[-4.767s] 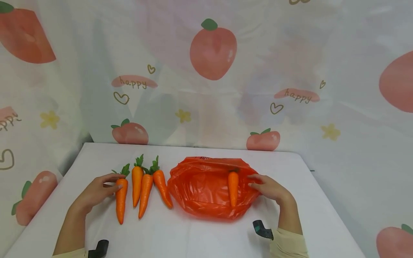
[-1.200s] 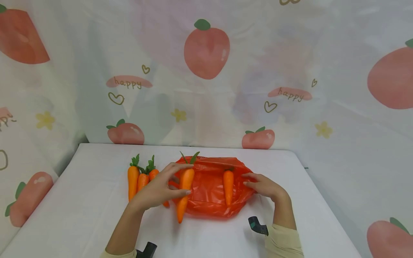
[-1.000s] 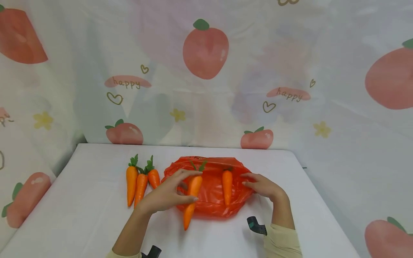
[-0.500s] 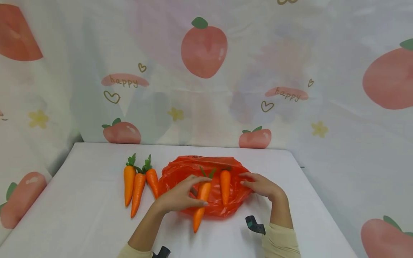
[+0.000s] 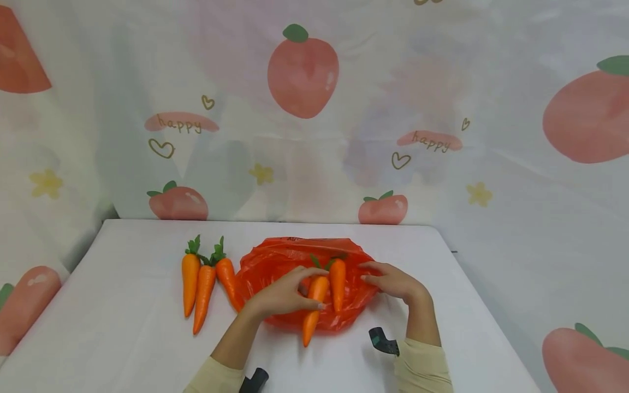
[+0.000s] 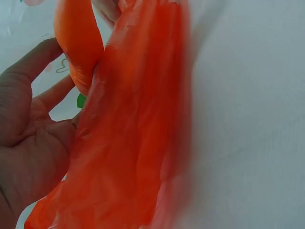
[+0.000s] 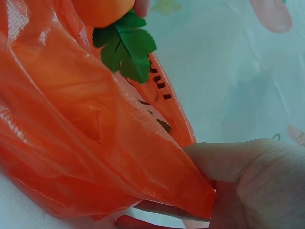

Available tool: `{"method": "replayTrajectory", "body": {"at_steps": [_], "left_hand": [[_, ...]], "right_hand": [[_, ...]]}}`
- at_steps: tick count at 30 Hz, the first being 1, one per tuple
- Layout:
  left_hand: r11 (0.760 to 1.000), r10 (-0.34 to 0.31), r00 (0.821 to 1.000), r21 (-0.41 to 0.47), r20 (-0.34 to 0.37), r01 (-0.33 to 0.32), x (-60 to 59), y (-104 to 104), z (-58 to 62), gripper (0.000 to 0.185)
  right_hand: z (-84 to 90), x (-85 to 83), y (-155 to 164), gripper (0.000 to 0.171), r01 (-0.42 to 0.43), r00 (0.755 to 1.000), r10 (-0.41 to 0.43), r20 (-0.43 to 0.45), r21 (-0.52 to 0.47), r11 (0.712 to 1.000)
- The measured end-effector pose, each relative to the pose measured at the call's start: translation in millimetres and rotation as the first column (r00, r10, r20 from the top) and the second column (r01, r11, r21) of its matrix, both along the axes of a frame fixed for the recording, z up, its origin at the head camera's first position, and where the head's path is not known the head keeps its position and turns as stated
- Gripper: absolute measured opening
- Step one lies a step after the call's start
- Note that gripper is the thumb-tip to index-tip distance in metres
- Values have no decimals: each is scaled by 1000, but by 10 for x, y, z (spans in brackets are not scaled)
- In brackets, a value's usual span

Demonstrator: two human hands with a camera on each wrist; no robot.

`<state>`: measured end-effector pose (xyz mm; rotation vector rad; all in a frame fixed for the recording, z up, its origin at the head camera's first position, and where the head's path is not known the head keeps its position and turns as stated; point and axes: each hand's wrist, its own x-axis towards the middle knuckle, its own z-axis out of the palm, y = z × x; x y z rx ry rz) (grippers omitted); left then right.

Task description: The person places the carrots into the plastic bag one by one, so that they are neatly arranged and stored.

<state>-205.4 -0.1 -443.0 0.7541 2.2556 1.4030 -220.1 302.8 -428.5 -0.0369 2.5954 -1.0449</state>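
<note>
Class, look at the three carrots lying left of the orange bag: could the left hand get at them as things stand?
Probably not right away: the left hand grips a carrot over the orange bag. The three carrots lie beside it on open table, unblocked.

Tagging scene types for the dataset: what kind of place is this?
Probably a staged recording set, not a real kitchen: a white table backed by a hung peach-print curtain, with toy-like carrots and an orange bag laid out. The left hand holds one carrot.
</note>
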Motion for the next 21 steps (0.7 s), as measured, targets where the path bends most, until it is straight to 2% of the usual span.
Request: {"method": "replayTrajectory", "body": {"at_steps": [12, 18, 21], "left_hand": [[996, 95, 995, 1, 10, -95, -152, 173, -123, 64], [983, 185, 982, 14, 30, -186, -210, 262, -192, 67], [974, 226, 974, 17, 18, -227, -229, 303, -238, 66]], "right_hand": [[29, 13, -33, 47, -29, 1000, 29, -10, -8, 1000], [1, -18, -41, 46, -8, 1000, 8, -7, 12, 1000], [-13, -28, -48, 47, -14, 1000, 14, -8, 22, 1000]]}}
